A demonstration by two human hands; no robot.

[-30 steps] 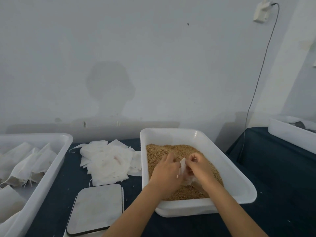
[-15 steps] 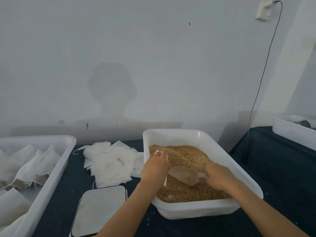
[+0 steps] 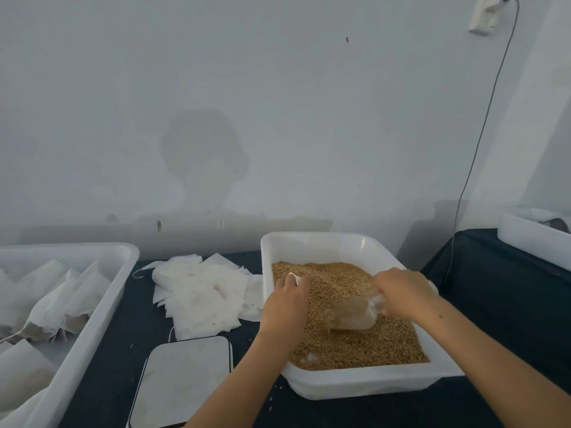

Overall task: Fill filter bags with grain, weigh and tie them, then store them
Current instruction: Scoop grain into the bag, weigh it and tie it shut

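Now, in the head view, the right hand (image 3: 401, 293) grips a clear plastic scoop (image 3: 349, 315) by its handle, its long axis pointing left across the grain (image 3: 355, 344) in the white tub (image 3: 364, 386) toward the left hand (image 3: 285, 304). That hand pinches a filter bag (image 3: 293, 278) just left of the scoop's mouth. Judging by this, the bag's opening must turn rightward to meet the scoop.

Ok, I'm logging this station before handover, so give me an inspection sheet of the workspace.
Surface: dark cloth-covered table.
Job's things: white plastic tub of brown grain; flat grey scale; loose pile of white filter bags; filled bags in white bin at left.
Clutter: stray grains by the scale.
Hands: left hand grips a white bag; right hand holds a clear plastic scoop.
Cables: grey wall cable.
Surroundings: white wall.
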